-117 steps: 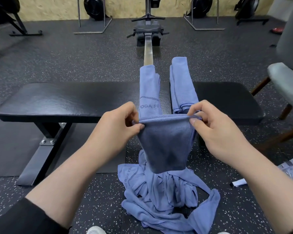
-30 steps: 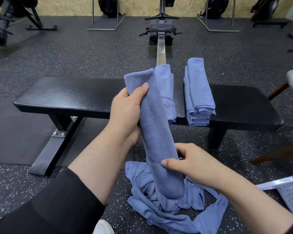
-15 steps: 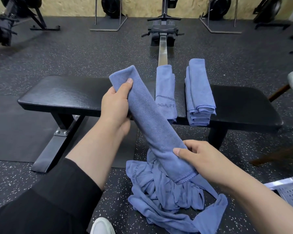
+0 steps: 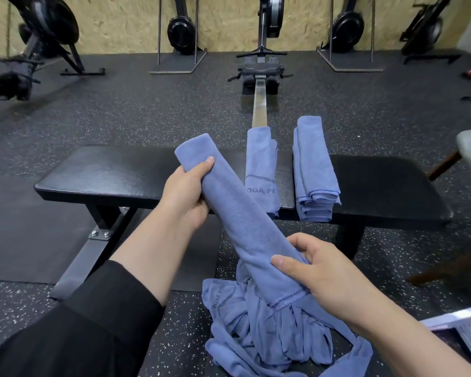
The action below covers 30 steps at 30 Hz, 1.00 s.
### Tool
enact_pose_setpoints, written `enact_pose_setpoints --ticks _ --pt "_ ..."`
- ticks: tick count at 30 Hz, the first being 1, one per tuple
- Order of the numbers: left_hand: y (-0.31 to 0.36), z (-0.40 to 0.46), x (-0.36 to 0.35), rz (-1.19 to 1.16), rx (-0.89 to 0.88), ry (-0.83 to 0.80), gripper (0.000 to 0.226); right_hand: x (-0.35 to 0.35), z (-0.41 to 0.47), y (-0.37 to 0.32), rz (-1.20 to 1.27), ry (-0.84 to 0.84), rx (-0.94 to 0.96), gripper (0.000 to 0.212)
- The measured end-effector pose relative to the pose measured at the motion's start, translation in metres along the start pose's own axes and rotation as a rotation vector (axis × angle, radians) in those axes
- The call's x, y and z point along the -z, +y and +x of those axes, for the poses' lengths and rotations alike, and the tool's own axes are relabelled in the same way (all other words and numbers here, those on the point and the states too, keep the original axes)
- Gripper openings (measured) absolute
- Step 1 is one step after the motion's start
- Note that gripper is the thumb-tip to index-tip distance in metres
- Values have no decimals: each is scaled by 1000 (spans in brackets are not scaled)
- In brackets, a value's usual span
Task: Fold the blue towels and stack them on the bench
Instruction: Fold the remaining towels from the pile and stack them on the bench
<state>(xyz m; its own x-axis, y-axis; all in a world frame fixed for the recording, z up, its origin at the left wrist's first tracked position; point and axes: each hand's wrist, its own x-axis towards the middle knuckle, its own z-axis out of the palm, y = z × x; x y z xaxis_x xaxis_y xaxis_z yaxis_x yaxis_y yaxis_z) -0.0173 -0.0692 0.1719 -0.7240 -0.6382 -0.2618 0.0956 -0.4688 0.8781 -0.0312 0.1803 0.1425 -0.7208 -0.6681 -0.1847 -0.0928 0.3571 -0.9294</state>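
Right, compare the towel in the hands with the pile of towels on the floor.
The held towel is folded into a long, narrow, smooth strip; the floor pile is loose and crumpled. The held towel slants in the air above the bench edge, gripped near its top by the left hand and near its lower end by the right hand; the floor pile lies untouched on the speckled floor. Both are the same blue cloth.

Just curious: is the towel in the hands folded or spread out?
Folded: the held towel is a narrow layered strip, gripped at both ends.
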Motion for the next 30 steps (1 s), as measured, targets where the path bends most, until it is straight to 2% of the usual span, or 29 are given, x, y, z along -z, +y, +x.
enact_pose_setpoints --ticks 6,11,12,16,19,22,23,24,26,27,28,30 --pt "10 37 -34 109 16 -76 25 -1 8 -9 162 13 17 10" --pt "19 80 -73 239 -11 -153 4 -1 31 -6 140 213 22 4" --pt "18 89 -79 264 0 -147 7 -2 37 -5 122 252 22 5" --pt "11 124 -94 308 44 -152 8 -11 67 2 49 356 5 12" --pt "11 148 -104 362 60 -164 9 -15 92 3 87 418 -34 19" --pt "18 174 -119 420 66 -174 6 -12 121 0 172 446 -43 35" --pt "20 182 -123 446 72 -174 14 -9 132 1 179 451 -39 38" --pt "20 193 -125 506 69 -185 31 -7 142 3 137 458 -39 41" --pt "11 206 -124 826 23 -216 70 -3 158 11 -79 462 -50 52" --pt "2 205 -120 1014 -43 -229 77 -4 161 15 -217 449 -50 57" --pt "-11 205 -113 1130 -134 -221 73 -6 163 20 -340 430 -41 59" --pt "-42 202 -97 1147 -314 -203 59 -14 163 28 -520 412 8 57"
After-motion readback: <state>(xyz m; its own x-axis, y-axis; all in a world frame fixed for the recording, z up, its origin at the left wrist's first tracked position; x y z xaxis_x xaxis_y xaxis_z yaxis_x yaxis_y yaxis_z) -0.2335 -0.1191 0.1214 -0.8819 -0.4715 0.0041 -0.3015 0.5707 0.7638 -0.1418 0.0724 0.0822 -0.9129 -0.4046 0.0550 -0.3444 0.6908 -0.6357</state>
